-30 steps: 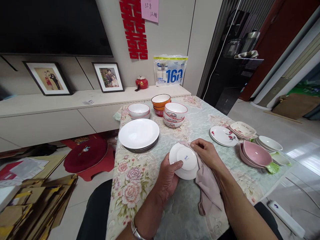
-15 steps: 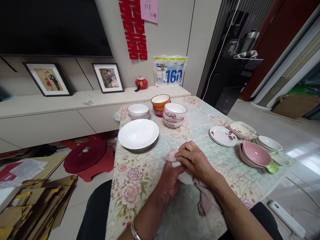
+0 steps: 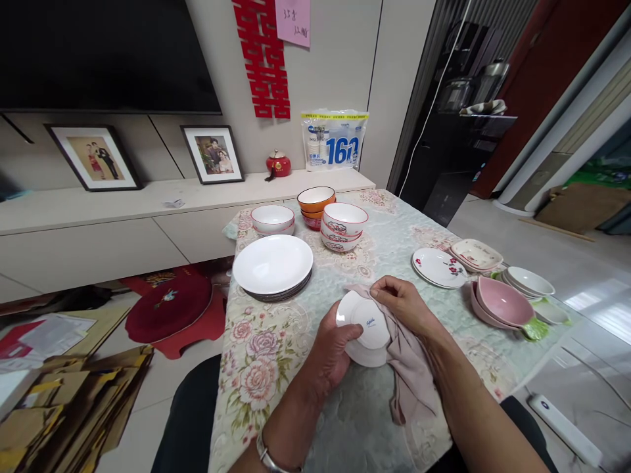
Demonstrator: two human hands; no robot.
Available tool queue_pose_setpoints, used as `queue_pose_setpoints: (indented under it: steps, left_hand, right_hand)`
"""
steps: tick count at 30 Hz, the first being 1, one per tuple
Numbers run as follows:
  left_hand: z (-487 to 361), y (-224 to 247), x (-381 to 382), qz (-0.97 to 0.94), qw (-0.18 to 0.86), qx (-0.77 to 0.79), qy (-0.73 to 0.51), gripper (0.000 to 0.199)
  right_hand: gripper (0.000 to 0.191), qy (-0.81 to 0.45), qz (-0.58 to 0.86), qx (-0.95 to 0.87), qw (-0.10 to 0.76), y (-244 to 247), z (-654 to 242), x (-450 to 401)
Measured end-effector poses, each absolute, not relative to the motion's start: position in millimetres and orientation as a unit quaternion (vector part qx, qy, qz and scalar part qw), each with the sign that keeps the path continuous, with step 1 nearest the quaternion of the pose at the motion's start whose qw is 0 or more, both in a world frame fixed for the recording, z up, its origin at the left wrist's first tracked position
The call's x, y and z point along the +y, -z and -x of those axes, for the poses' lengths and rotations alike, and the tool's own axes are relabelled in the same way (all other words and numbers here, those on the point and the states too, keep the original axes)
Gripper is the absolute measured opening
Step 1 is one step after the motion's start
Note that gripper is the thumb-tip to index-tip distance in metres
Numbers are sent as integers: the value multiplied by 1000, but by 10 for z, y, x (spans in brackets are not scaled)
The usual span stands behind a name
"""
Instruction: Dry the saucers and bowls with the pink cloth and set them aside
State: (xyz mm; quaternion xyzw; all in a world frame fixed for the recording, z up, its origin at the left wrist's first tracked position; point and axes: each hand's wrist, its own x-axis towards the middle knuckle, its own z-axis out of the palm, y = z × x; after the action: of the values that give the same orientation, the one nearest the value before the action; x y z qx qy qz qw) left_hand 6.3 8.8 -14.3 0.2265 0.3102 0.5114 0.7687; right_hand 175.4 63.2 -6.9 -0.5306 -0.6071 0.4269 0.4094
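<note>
A small white plate (image 3: 367,355) is tilted over the near part of the table, its underside with a blue mark facing me. My left hand (image 3: 338,345) grips its left edge, thumb pressed on the base. My right hand (image 3: 401,302) pinches a dusty-pink cloth (image 3: 409,368) at the plate's upper right rim; the cloth hangs down along the plate's right side onto the table. Ahead of my left hand stands a stack of large white plates (image 3: 273,263). Flower-patterned oval plates (image 3: 438,268) lie to the right of my right hand.
Bowls stand at the back: white ones (image 3: 273,215), orange ones (image 3: 316,197) and red-rimmed ones (image 3: 345,220). At the right are pink bowls (image 3: 505,302), small white bowls (image 3: 531,281) and square dishes (image 3: 477,253). A red stool (image 3: 170,305) stands left of the floral-covered table (image 3: 261,374).
My right hand and the cloth have moved off the plate's face to its upper right edge. The plate's underside, mostly covered before, now shows. The stacked dishes stay put.
</note>
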Motion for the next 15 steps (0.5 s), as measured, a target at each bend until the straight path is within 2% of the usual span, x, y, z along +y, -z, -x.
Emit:
queue_pose_setpoints:
  steps: [7, 15]
  left_hand:
    - [-95, 124, 135, -177, 743, 291, -577, 69]
    - [-110, 94, 87, -212, 746, 320, -544, 58]
  right_hand:
    - [28, -362, 586, -569, 450, 131, -1816, 699]
    - [16, -196, 558, -690, 417, 39, -1717, 597]
